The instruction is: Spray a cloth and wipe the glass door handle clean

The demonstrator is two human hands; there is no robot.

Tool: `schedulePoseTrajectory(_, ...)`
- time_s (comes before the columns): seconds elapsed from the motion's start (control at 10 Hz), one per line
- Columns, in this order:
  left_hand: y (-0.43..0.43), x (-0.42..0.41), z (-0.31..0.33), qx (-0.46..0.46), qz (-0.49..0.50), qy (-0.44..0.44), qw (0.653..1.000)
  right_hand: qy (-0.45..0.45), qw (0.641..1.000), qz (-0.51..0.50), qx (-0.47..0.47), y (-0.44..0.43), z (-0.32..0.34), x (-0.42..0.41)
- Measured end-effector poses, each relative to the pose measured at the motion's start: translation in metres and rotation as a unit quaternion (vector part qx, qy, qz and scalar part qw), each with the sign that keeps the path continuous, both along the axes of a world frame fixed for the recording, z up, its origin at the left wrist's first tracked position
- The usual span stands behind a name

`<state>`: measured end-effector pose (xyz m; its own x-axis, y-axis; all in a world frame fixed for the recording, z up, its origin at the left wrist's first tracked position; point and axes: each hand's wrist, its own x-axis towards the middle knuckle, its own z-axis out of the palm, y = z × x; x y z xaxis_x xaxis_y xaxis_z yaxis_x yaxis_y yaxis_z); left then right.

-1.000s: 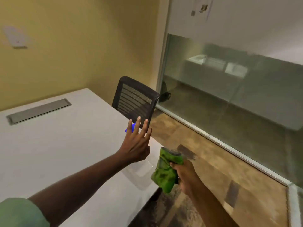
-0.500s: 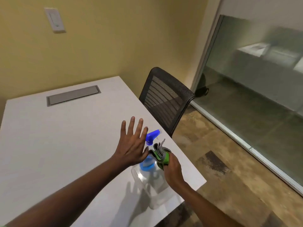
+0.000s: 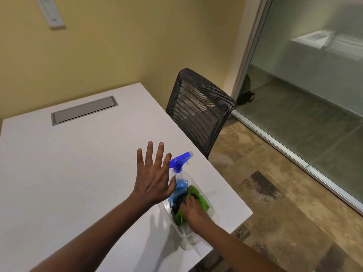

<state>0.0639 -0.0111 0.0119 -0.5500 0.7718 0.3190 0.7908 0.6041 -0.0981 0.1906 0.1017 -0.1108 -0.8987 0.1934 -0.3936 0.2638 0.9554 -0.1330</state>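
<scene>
Warm, even light — wide-angle edge bending

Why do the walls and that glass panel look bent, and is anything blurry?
Head view: the wide-angle lens bows the glass partition frame and wall edges; the picture is mostly sharp; the left hand casts a soft shadow on the white table; the glass shows hazy reflections.

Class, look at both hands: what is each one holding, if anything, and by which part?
The right hand presses down on the green cloth, fingers closed over its middle, inside the clear container. The left hand is open and holds nothing.
</scene>
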Motion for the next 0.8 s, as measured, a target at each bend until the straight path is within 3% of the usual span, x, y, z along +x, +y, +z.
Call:
schedulePoseTrajectory(0.2,-0.003,0.003,-0.003,-0.006,-0.003,-0.002,1.0,-0.147,0.988,0.039,-0.038,-0.002,0.015,-0.011)
schedulePoseTrajectory(0.4,-0.006,0.009,-0.002,-0.02,-0.015,-0.008,1.0,-0.19,0.979,0.038,-0.056,-0.01,0.033,-0.009)
schedulePoseTrajectory(0.6,-0.004,0.02,0.004,-0.025,-0.046,-0.009,0.999,-0.125,0.991,-0.019,-0.044,-0.017,0.05,0.01)
schedulePoseTrajectory(0.8,0.004,0.037,0.02,-0.025,-0.099,0.01,0.995,0.051,0.98,-0.185,-0.052,-0.013,0.082,0.039)
